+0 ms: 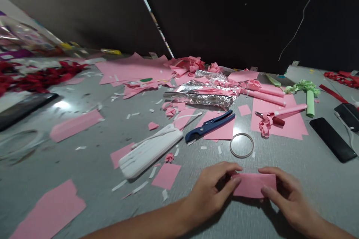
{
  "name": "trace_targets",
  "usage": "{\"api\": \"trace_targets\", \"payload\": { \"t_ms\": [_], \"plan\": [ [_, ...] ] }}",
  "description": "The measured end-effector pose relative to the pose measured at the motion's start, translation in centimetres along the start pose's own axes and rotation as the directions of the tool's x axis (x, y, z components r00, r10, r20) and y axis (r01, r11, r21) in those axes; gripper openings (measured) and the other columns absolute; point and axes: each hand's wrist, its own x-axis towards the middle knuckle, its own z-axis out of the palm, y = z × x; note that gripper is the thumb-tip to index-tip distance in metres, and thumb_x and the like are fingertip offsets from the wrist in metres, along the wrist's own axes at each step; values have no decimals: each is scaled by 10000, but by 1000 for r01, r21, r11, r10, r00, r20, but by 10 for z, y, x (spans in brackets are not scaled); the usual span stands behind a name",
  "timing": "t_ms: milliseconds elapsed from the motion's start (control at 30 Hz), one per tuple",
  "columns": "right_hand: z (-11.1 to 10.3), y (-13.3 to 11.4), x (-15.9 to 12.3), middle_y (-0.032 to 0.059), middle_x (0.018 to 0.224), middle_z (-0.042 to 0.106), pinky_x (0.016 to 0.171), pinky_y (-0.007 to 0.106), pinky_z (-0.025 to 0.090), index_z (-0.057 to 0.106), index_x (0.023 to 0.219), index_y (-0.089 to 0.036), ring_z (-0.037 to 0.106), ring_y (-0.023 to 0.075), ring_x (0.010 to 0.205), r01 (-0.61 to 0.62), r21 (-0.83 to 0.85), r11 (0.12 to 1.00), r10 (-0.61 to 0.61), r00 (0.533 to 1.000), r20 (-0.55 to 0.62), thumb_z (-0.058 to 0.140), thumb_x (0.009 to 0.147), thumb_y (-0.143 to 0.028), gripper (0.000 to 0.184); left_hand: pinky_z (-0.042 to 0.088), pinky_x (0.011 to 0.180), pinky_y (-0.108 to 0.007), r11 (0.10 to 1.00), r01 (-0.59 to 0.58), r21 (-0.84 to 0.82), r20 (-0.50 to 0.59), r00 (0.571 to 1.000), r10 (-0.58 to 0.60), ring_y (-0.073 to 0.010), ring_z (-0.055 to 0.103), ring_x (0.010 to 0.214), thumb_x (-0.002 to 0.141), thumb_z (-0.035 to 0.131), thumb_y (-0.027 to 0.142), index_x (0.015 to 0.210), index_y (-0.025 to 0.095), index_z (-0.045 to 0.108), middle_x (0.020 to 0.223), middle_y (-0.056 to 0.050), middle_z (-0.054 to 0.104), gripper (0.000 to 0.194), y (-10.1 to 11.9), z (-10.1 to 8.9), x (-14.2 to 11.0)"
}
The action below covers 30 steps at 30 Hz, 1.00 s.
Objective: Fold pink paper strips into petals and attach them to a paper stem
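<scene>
A small rectangle of pink paper (pixel 254 185) is held between my two hands, low and right of centre, just above the grey table. My left hand (pixel 214 188) pinches its left end between thumb and fingers. At the other end, my right hand (pixel 288 196) grips it with the thumb on the near face and the fingers behind. The paper looks folded, with its long side running across. Beyond it lies a thin ring (pixel 241 145), perhaps a bangle or tape core. A blue-handled cutter (pixel 210 125) rests on pink sheets farther off.
A white power strip (pixel 151 151) lies left of my hands, with paper scraps around it. Crumpled foil wrap (pixel 199 95) and pink sheets (pixel 137 68) sit by the dark back panel. At right are a black phone (pixel 333 139), a green paper roll (pixel 310 102) and a dark-red-handled knife (pixel 276 120).
</scene>
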Motion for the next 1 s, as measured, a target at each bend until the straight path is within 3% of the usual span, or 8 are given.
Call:
{"api": "trace_targets", "payload": {
  "t_ms": [67, 167, 300, 467, 667, 767, 933, 1000],
  "plan": [
    [4, -1, 2, 54, 842, 779, 642, 279, 627, 759, 1216, -234, 758, 182, 668, -46, 74, 996, 48, 999, -22, 799, 971, -533, 388, 542, 932, -360, 988, -115, 105, -9, 993, 116, -218, 716, 1009, 1045, 645, 216, 1045, 218, 663, 1087, -57, 780, 18, 2, -2, 0],
    [9, -2, 4, 28, 774, 752, 602, 270, 600, 709, 1221, -235, 736, 175, 631, -61, 187, 980, 68, 997, -30, 794, 975, -543, 403, 422, 1151, -481, 915, -308, 263, 60, 951, 303, -300, 627, 1301, 1043, 682, 320, 1038, 206, 651, 1352, -123, 722, 119, 7, -4, -2],
    [11, 3, 1, 36, 819, 779, 619, 283, 594, 630, 1295, -259, 747, 185, 658, -90, 234, 968, 85, 996, 33, 778, 996, -528, 428, 332, 1193, -456, 840, -410, 356, 165, 912, 376, -273, 609, 1344, 1098, 616, 355, 1047, 196, 643, 1434, -126, 698, 169, 8, -1, -4],
    [7, 11, -2, 33, 893, 795, 727, 313, 642, 562, 1405, -318, 778, 197, 761, -19, 192, 981, 6, 998, 66, 700, 1066, -469, 396, 430, 1005, -398, 868, -376, 324, 169, 926, 338, -232, 682, 1183, 1105, 558, 194, 1031, 186, 625, 1395, -111, 725, 100, 8, 0, -3],
    [2, 11, 4, 128, 1323, 723, 898, 354, 684, 749, 1232, -302, 774, 273, 1137, 293, -79, 953, -293, 956, 19, 795, 994, -437, 277, 512, 1022, -396, 966, -215, 145, 87, 975, 204, -241, 679, 1196, 1087, 642, 291, 1038, 198, 638, 1377, -122, 720, 105, 2, 1, -4],
    [0, 9, 7, 149, 1449, 672, 903, 359, 693, 796, 1133, -283, 770, 280, 1164, 377, -249, 892, -386, 922, 13, 765, 1018, -415, 178, 547, 1036, -399, 987, -143, 77, 73, 988, 137, -247, 676, 1236, 1061, 692, 305, 1026, 200, 657, 1388, -131, 709, 116, -1, 1, -5],
    [-2, 7, 10, 137, 1360, 755, 934, 393, 700, 846, 1025, -290, 783, 289, 1166, 463, -438, 771, -501, 865, 33, 682, 1072, -409, 209, 578, 1069, -419, 998, -70, 0, 88, 994, 70, -264, 679, 1280, 1004, 778, 300, 1020, 197, 710, 1415, -142, 694, 124, -6, 3, -5],
    [-3, 8, 10, 124, 1294, 795, 943, 402, 702, 852, 1006, -295, 802, 281, 1138, 468, -448, 762, -496, 866, 60, 681, 1073, -411, 216, 584, 1079, -409, 998, -44, -41, 102, 994, 48, -260, 684, 1288, 990, 797, 296, 1007, 195, 726, 1418, -141, 690, 124, -6, 3, -4]
  ]
}}
